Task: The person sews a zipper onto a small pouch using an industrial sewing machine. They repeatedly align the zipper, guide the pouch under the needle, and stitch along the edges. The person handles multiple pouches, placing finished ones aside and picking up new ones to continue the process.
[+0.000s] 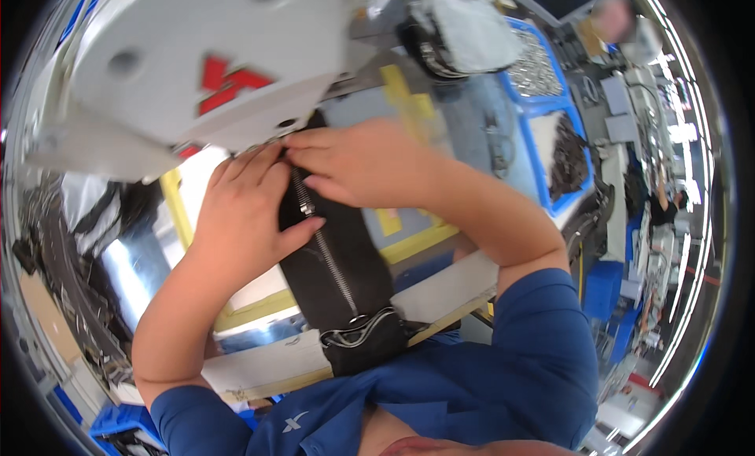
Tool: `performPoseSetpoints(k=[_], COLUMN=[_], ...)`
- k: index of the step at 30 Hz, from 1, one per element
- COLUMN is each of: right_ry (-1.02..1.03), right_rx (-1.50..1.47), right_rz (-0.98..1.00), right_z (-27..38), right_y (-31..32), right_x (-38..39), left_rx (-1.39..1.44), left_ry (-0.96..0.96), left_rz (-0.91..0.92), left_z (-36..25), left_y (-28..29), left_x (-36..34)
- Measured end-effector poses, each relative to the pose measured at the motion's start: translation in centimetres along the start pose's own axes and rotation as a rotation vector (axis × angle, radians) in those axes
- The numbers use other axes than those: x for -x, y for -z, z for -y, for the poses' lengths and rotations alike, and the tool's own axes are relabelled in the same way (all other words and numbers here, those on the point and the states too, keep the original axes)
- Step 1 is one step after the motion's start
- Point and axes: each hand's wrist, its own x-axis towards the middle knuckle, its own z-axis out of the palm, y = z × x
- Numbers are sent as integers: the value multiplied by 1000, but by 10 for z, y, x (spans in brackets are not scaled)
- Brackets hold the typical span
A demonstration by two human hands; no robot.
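Note:
A long black fabric piece (314, 275) with a silver metal zipper (334, 271) runs from below the sewing machine head (228, 62) to the table's near edge. Its near end is folded or bunched, with more silver zipper teeth showing. A metal zipper slider (307, 208) sits partway along the teeth. My left hand (244, 208) lies over the fabric's left side, fingers stretched toward the machine and thumb apart, near the slider. From the right, my right hand (366, 165) rests on the fabric, its extended fingertips close to my left ones. The needle area is mostly hidden.
Blue trays (543, 110) at the right hold small silver parts and dark pieces. Beyond the machine bed sits a black and clear plastic-covered bundle (464, 35). Yellow tape (425, 243) marks the work surface. Dark material (79, 275) is piled at left. A person (667, 208) is far right.

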Motion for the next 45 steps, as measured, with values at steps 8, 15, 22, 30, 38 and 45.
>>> performPoseSetpoints(k=[8, 15, 22, 30, 38, 45], right_ry=[-20, -597, -1032, -1020, -403, -41], right_rx=[11, 19, 306, 551, -58, -233], right_rz=[64, -761, -237, -342, -446, -161], right_z=[-11, -78, -236, -238, -39, -17], right_y=[16, 106, 100, 101, 102, 20], right_x=[20, 99, 199, 209, 65, 5], left_rx=[26, -93, -16, -47, -9, 22], left_ry=[-141, -194, -308, -286, -237, -246], left_rz=[-2, -64, -67, -26, -65, -71], left_z=[-8, -10, -3, -6, -2, 1], left_y=[-15, -21, -23, -19, -23, -24], left_x=[-1, 0, 2, 3, 8, 4])
